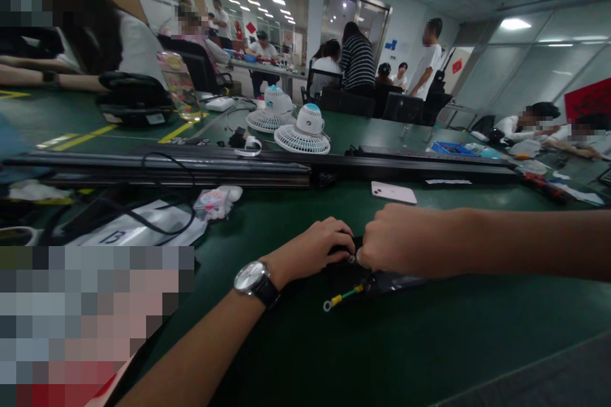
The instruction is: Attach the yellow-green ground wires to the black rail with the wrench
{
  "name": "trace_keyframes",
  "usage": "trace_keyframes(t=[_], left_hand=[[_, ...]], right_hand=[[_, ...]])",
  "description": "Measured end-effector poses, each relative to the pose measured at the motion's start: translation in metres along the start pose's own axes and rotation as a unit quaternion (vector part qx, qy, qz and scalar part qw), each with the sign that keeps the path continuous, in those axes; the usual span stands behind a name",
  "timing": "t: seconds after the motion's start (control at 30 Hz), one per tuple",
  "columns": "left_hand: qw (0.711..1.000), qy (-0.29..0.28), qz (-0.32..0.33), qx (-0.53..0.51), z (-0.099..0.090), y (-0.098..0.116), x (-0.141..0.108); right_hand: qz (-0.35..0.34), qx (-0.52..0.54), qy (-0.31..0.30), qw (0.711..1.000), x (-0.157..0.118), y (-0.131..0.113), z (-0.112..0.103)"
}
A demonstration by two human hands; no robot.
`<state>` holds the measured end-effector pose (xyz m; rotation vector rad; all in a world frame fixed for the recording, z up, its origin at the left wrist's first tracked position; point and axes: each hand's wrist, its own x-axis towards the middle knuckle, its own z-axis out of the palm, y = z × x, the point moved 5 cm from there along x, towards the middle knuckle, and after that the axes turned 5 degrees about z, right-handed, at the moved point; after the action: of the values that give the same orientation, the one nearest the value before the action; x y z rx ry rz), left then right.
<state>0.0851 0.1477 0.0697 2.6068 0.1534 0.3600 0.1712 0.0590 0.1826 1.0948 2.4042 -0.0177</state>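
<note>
My left hand (315,247), with a watch (251,278) on its wrist, has its fingers curled and closed around something small and dark. My right hand (398,241) is closed like a fist right beside it, its fingertips almost touching those of the left. A tiny shiny metal piece (352,259) shows between the two hands; its kind is too small to tell. Below them a short green-and-yellow wire (352,294) ends in a ring terminal (327,306). It comes out by a dark, glossy piece (396,282) partly hidden under my right hand.
A pink phone (394,192) lies beyond my hands on the green table (286,356). Long black bars (229,172) cross the table behind it. Two white fans (305,130), a bottle (180,86) and a blue tray (453,149) stand farther back. A white bag (143,224) lies left; several people sit around.
</note>
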Motion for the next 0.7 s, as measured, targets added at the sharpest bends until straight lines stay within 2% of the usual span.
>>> trace_keyframes(t=[0.1, 0.23, 0.4, 0.53, 0.7], left_hand=[[1.000, 0.003, -0.006, 0.013, -0.003, 0.002, -0.003], [1.000, 0.006, -0.011, 0.028, -0.004, 0.000, -0.005], [0.999, 0.003, -0.017, 0.029, -0.004, -0.001, -0.006], [1.000, 0.001, -0.019, 0.024, -0.005, 0.001, -0.006], [1.000, -0.001, -0.017, 0.024, -0.006, 0.002, -0.006]], right_hand=[[-0.026, -0.032, 0.005, 0.999, 0.000, -0.004, -0.004], [-0.014, -0.027, 0.007, 1.000, 0.000, -0.003, -0.010], [0.000, 0.060, -0.001, 0.998, -0.002, 0.001, -0.010], [-0.015, 0.133, 0.022, 0.991, -0.004, 0.004, -0.001], [-0.017, 0.144, 0.052, 0.988, -0.005, 0.007, 0.007]])
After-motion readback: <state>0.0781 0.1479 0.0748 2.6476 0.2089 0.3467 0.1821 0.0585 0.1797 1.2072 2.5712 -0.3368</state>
